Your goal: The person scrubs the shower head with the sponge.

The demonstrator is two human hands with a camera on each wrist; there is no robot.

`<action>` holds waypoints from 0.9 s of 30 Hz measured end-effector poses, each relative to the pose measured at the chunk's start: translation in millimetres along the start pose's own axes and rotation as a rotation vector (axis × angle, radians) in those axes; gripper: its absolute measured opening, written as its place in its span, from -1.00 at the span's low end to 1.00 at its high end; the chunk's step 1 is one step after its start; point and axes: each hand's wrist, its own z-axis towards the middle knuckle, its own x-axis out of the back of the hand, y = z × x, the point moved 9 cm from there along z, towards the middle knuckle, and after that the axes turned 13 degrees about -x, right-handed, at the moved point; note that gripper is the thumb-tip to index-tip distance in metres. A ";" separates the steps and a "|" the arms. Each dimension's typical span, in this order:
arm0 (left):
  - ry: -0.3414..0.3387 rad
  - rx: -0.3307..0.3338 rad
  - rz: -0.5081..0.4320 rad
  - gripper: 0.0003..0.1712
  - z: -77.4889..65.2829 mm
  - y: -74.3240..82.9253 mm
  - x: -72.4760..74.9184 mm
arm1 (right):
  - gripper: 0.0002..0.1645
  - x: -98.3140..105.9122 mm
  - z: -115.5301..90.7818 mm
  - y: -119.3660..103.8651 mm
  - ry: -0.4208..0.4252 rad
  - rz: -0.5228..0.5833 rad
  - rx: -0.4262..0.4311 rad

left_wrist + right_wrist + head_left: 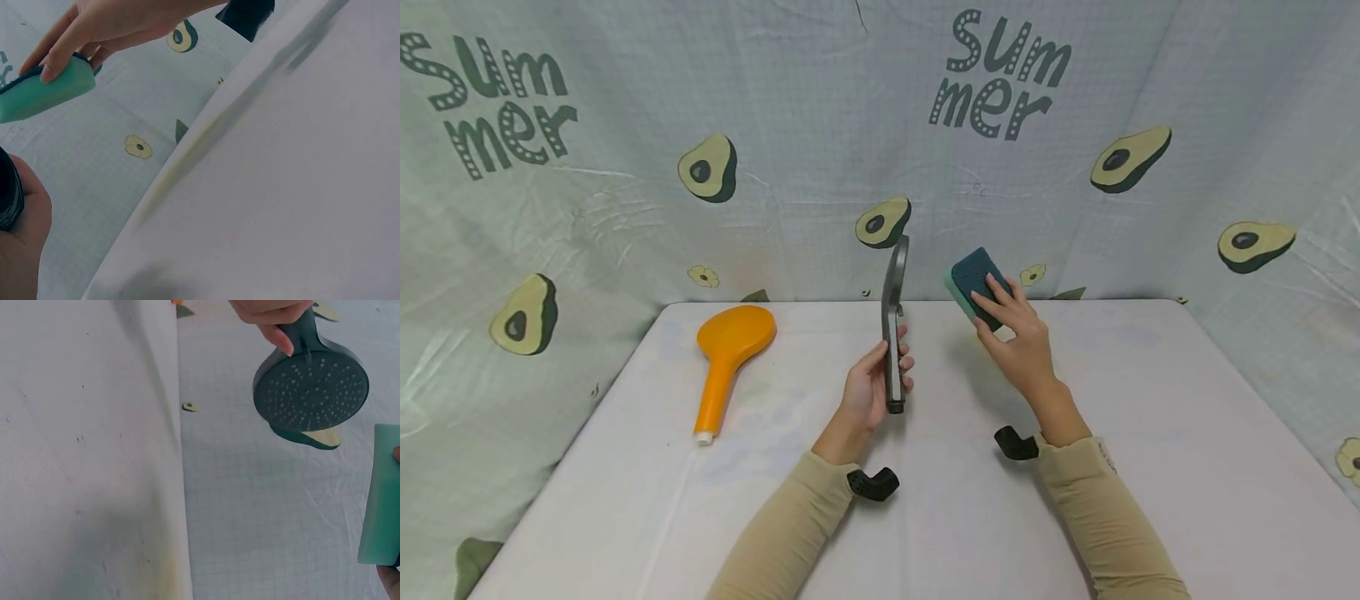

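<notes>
- Head view gives me both hands raised above the white table (1150,475). The left hand (867,390) wraps the handle of a grey shower head (892,325), with thumb on one side and fingertips curled round the other.
- From that shower head, a green sponge (976,277) sits at 2 o'clock. The right hand (1018,343) pinches it, fingers spread over the dark face and thumb against the green foam.
- At 9 o'clock from the left hand's load, an orange shower head (735,333) lies on the table, touched by neither hand.
- Done, as I judge it: both held things are picked up and clear of the table. Sponge and grey shower head stand apart.
- Left, I suppose: bringing those two together, then setting both down. I cannot tell whether any wiping is finished.
- Edge-on in the head view, the grey shower head hides its nozzle face from me; the right wrist view shows it.
- Cut off: the sponge at 3 o'clock in the right wrist view, and the grey shower head, a dark sliver at 9 o'clock in the left wrist view.
</notes>
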 end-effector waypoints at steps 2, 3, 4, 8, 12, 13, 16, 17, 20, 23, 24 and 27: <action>-0.008 0.042 -0.024 -0.44 -1.1 -2.7 -1.6 | -0.55 -1.4 -0.4 -0.4 -0.008 0.002 0.006; -0.009 0.066 -0.037 -0.44 -1.9 -4.3 -2.4 | -0.55 -2.3 -0.6 -0.3 -0.013 0.001 0.007; -0.013 0.088 -0.047 -0.43 -2.6 -5.6 -3.6 | -0.54 -3.1 -0.9 -0.3 -0.017 0.000 0.007; -0.053 0.161 -0.077 -0.34 -5.7 -9.1 -10.5 | -0.54 -4.5 -1.3 -1.3 -0.023 -0.001 0.012; -0.077 0.196 -0.141 -0.41 -7.8 -9.3 -17.2 | -0.54 -6.0 -0.8 -4.3 -0.027 0.002 0.027; -0.077 0.201 -0.154 -0.45 -8.2 -9.1 -18.2 | -0.54 -6.7 -0.8 -5.4 -0.030 0.001 0.032; -0.071 0.221 -0.171 -0.57 -8.6 -10.3 -19.9 | -0.53 -9.5 -1.8 -8.3 -0.041 -0.002 0.051; -0.066 0.229 -0.165 -0.58 -9.0 -11.1 -19.5 | -0.53 -10.8 -2.2 -9.1 -0.046 -0.005 0.057; -0.056 0.242 -0.115 -0.55 -9.4 -13.8 -17.5 | -0.53 -13.6 -3.6 -11.0 -0.058 -0.011 0.071; -0.058 0.248 -0.060 -0.49 -9.5 -16.6 -15.5 | -0.52 -15.1 -4.1 -11.7 -0.065 -0.016 0.076; -0.060 0.249 -0.048 -0.47 -9.5 -17.4 -15.2 | -0.52 -15.3 -4.2 -11.9 -0.066 -0.019 0.077; -0.066 0.257 -0.043 -0.45 -9.5 -19.4 -15.3 | -0.51 -16.0 -4.6 -13.0 -0.070 -0.034 0.087</action>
